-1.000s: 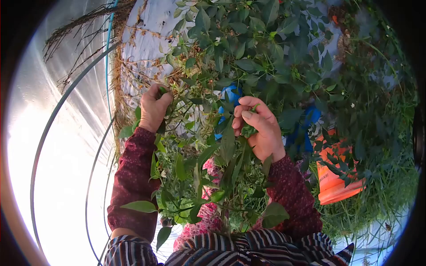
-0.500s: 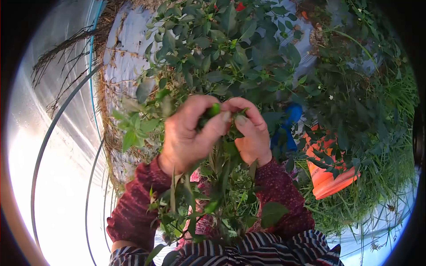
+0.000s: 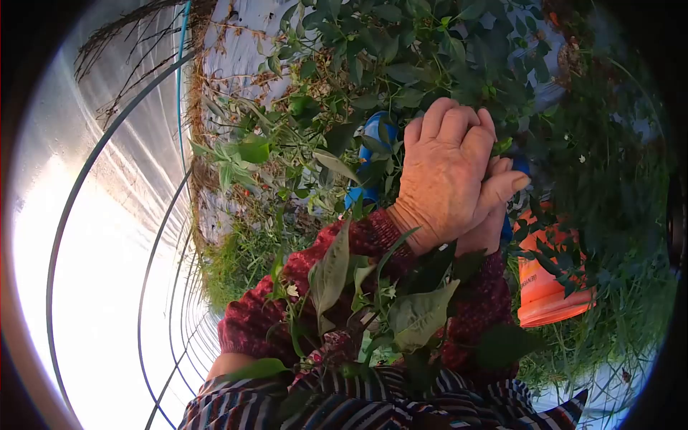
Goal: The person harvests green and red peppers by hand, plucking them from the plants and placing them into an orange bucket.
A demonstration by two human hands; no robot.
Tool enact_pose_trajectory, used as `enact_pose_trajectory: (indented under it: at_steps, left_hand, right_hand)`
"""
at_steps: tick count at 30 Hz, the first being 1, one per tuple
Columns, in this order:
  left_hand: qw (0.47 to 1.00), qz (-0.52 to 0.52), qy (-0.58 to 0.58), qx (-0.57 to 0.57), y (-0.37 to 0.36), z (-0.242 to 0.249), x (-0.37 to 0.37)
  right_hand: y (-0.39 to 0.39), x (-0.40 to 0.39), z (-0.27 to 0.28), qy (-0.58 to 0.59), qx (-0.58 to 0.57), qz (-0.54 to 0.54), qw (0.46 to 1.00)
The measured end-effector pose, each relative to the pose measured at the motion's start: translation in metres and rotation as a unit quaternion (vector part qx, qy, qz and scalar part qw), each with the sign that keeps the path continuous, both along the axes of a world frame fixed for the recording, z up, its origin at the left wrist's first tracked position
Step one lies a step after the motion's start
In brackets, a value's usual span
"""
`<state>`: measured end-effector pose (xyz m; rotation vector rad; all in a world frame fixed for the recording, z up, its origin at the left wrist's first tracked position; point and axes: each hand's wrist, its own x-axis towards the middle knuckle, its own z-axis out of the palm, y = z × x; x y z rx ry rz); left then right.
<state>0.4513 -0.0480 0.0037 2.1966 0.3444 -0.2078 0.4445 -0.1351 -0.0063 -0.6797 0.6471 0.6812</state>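
Note:
My left hand (image 3: pixel 446 168) lies across my right hand, back upward, with its fingers bent over and its thumb pointing right. Whatever its fingers close on is hidden beneath the palm. My right hand (image 3: pixel 481 235) is mostly covered; its wrist side and a little of its edge show, and its fingers are out of sight. Around both hands grow leafy pepper-like plants (image 3: pixel 408 72). A leafy stem with large leaves (image 3: pixel 423 315) and small white flowers crosses in front of my sleeves. Bright blue objects (image 3: pixel 378 132) show on both sides of my hands, partly behind leaves.
An orange bucket (image 3: pixel 553 279) lies tilted in the grass at the right, partly behind leaves. Silvery ground sheeting (image 3: pixel 240 46) runs under the plants. At the left, a translucent plastic wall (image 3: pixel 132 82) stands with curved dark hoops (image 3: pixel 93 165).
My hands have moved right and slightly up from a fingertip-to-fingertip pinch among green bits; the left now overlaps the right. The view has shifted, with more of the blue objects showing.

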Motion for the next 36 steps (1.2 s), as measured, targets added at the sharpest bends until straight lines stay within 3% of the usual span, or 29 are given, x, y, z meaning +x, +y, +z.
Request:
enact_pose_trajectory:
  at_steps: [1, 6, 12, 14, 18, 20, 25, 30, 31, 33, 35, 36]
  left_hand:
    - [0.996, -0.043, -0.026, 0.07, 0.002, 0.001, 0.002]
    - [0.989, -0.099, -0.003, 0.113, 0.002, 0.012, 0.008]
    - [0.983, -0.156, 0.003, 0.101, 0.008, 0.016, 0.011]
    - [0.974, -0.199, 0.019, 0.108, 0.014, 0.014, 0.014]
    - [0.976, -0.205, 0.026, 0.07, 0.018, 0.014, 0.01]
    - [0.982, -0.178, 0.058, -0.022, 0.022, 0.016, 0.001]
    - [0.975, -0.099, 0.055, -0.19, 0.037, 0.026, -0.004]
    - [0.989, -0.014, 0.09, -0.114, 0.054, 0.002, -0.01]
    - [0.989, -0.013, 0.089, -0.113, 0.054, -0.005, -0.014]
    - [0.984, -0.094, 0.148, 0.011, 0.054, -0.019, -0.023]
    - [0.984, -0.093, 0.15, 0.029, 0.057, -0.045, -0.024]
    - [0.967, -0.091, 0.232, 0.047, 0.06, -0.062, -0.022]
  right_hand:
    - [0.0, -0.001, 0.0, 0.019, -0.011, 0.004, 1.0]
    - [-0.018, -0.015, -0.008, 0.064, -0.043, -0.006, 0.997]
    - [-0.008, 0.0, 0.009, -0.039, 0.079, -0.064, 0.994]
    - [-0.012, 0.007, 0.009, 0.058, 0.047, -0.024, 0.997]
    - [-0.011, 0.007, 0.004, 0.082, 0.025, -0.055, 0.995]
    - [-0.016, 0.005, 0.003, 0.086, 0.008, -0.004, 0.996]
    - [-0.017, 0.001, 0.006, 0.126, 0.081, -0.025, 0.988]
    - [-0.019, 0.002, 0.006, 0.13, 0.074, -0.017, 0.989]
    - [-0.02, 0.002, 0.006, 0.127, 0.062, -0.009, 0.99]
    - [-0.02, 0.001, 0.007, 0.13, 0.08, -0.018, 0.988]
    - [-0.02, 0.0, 0.007, 0.131, 0.102, -0.025, 0.986]
    - [-0.02, -0.002, 0.006, 0.128, 0.101, -0.021, 0.986]
